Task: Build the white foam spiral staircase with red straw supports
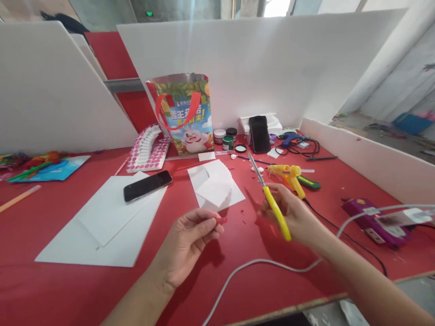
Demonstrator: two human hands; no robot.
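"What lay closest to us?"

"A white cable (258, 261) curved over the red tabletop (190, 303) near its front edge."

"And our left grip (193, 235)?"

"We had it closed in a pinch, thumb against fingers, on a small red piece (222, 220). One end poked out to the right, above the tabletop."

"Our right grip (292, 213)?"

"Its fingers were curled around the yellow-handled scissors (277, 213), the tips angled up and away from us. We saw them nearly edge-on, so we couldn't tell whether the blades stood apart."

"Past our hands?"

"To the right sat a purple box (380, 224); to the left, large white sheets (118, 226) with a phone (148, 186) lying on them. Between the sheets and the scissors we had a spread of white cards (217, 192), and beyond our right grip a yellow glue gun (295, 174)."

"Farther still?"

"A green jar (228, 143) stood among others, with a second phone (259, 134) propped to its right. A printed bag (190, 117) with red handles stood left of the jars, in front of a tall white panel (272, 68)."
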